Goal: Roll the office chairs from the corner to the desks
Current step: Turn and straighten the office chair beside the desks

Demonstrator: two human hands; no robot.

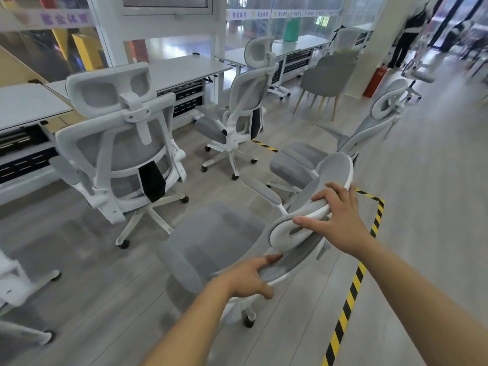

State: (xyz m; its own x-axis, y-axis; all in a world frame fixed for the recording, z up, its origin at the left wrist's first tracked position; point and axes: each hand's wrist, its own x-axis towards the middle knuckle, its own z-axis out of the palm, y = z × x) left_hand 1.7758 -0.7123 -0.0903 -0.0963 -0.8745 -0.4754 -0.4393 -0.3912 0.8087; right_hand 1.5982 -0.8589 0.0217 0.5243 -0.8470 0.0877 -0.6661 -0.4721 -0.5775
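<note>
Held chair: a grey-mesh office chair (224,233) with a white frame stands nearest the camera, its seat blurred, its back turned toward the person.
Headrest: the curved grey headrest (317,202) tops the held chair's back, at centre right.
Right hand: the right hand (338,212) grips the headrest, fingers wrapped over its top edge and thumb stretched along its lower edge.
Left hand: the left hand (245,278) holds the upper rim of the chair back just below the headrest, forefinger extended along the mesh, thumb beneath the white rim.
Chair at left desk: a second office chair (124,154) stands with its back to the camera, close before a white desk (26,107).
Middle chair: a third office chair (237,114) stands near the next white desk (184,67).
Right chair: a fourth office chair (356,143) sits just beyond the held one, reclined.
Floor marking: yellow-and-black hazard tape (351,291) runs along the grey floor to the right of the held chair.
Background: a grey upholstered armchair (327,72) on wooden legs; a standing person (409,30) at upper right.
</note>
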